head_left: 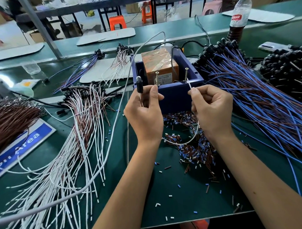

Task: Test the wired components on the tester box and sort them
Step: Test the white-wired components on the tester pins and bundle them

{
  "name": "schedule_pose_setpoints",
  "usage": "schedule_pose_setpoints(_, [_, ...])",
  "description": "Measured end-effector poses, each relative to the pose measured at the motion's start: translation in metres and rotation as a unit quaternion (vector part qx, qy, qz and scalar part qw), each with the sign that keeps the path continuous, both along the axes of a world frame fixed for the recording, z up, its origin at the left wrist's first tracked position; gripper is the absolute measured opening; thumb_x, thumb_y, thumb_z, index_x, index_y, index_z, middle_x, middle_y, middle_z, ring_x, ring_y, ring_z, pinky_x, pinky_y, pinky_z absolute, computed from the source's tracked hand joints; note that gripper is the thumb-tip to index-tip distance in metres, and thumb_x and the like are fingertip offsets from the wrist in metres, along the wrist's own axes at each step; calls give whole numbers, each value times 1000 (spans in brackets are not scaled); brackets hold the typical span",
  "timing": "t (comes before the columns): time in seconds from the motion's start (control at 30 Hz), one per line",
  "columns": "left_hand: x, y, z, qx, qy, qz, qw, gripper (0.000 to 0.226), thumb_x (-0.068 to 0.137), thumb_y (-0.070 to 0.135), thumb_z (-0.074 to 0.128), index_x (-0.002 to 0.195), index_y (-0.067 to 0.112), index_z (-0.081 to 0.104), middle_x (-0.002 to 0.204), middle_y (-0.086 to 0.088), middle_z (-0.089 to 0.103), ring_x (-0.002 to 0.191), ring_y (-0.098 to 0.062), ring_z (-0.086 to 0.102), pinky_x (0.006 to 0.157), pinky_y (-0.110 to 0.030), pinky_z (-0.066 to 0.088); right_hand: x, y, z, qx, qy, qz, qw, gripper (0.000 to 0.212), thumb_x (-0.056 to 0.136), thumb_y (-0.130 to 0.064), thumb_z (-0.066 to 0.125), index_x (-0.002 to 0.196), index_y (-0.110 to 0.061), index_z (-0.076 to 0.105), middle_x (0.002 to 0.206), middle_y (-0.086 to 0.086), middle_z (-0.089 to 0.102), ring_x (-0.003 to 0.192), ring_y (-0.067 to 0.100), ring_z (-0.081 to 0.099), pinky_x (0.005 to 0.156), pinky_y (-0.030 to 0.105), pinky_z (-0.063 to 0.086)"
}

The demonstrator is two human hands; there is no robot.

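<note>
Component light, leads limp; left hand pinches black head near frame centre, right hand pinches white lead at tester box screw. Best held near bare tips.

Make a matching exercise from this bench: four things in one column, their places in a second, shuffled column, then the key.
Things
1. blue-wired pile
2. white-wired pile
3. orange block
4. soda bottle

Places
A. far right, standing at the back of the bench
B. inside the blue tester box
C. left of the box
D. right of the box

Pairs: 1-D, 2-C, 3-B, 4-A
</note>
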State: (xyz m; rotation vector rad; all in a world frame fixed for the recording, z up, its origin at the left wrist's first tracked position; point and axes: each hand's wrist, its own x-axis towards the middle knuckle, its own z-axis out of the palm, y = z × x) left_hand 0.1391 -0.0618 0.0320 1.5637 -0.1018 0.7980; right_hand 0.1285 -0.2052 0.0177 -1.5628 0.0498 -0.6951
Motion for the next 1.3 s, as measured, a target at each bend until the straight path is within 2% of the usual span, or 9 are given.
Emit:
schedule_pose_setpoints(0.17, [-1, 0, 0, 0, -2, -10, 1000, 12, 99, 12, 67, 90, 19, 69, 71, 8, 71, 70, -10, 69, 73, -22, 52, 0, 0, 1, -8, -4, 3, 1000, 22, 97, -24, 68, 82, -9, 74, 53, -2, 60, 46, 12, 52, 48, 23, 40])
schedule_pose_setpoints(0.33, [-5, -1, -1, -10, 8, -20, 1000, 19, 96, 5, 64, 90, 23, 69, 71, 10, 72, 65, -4, 65, 65, -15, 47, -1, 0, 1, -11, -3, 5, 1000, 21, 97, -22, 69, 82, -8, 75, 53, -3, 60, 45, 9, 51, 47, 20, 40])
schedule_pose_setpoints(0.47, [-5, 0, 0, -22, 13, -14, 1000, 17, 95, 4, 63, 90, 19, 71, 70, 10, 71, 63, -1, 61, 64, -12, 44, 0, -1, 1, -14, -6, 5, 1000, 21, 96, -21, 69, 81, -8, 74, 52, -3, 59, 44, 9, 50, 48, 20, 40])
schedule_pose_setpoints(0.67, [-5, 1, 1, -46, 22, -7, 999, 14, 96, 2, 63, 92, 10, 73, 71, 6, 70, 65, -1, 61, 67, -11, 44, -1, -1, 2, -18, -6, 1, 1000, 21, 96, -22, 68, 80, -9, 74, 52, -5, 59, 45, 9, 51, 48, 22, 40])
schedule_pose_setpoints(0.83, [-2, -2, 4, -30, 13, 2, 999, 14, 98, 4, 63, 93, 14, 73, 73, 3, 72, 70, -7, 66, 73, -12, 47, 0, -2, 3, -34, -2, -31, 999, 23, 97, -22, 66, 79, -9, 72, 56, 1, 59, 51, 15, 49, 50, 32, 41])
schedule_pose_setpoints(0.97, [-1, -1, 3, -24, 15, 2, 1000, 13, 99, 6, 63, 96, 10, 74, 72, 4, 71, 69, -9, 66, 73, -17, 48, -1, 1, 5, -58, -12, -29, 998, 21, 97, -20, 67, 81, -10, 74, 61, 8, 61, 53, 12, 48, 50, 29, 41])
schedule_pose_setpoints(1.3, [-1, 0, 1, -13, 14, 3, 1000, 13, 99, 5, 62, 96, 12, 74, 71, 6, 70, 68, -5, 63, 70, -13, 45, -2, 2, 4, -66, -19, -23, 997, 20, 97, -21, 67, 81, -13, 75, 61, 7, 61, 53, 10, 47, 51, 27, 40])
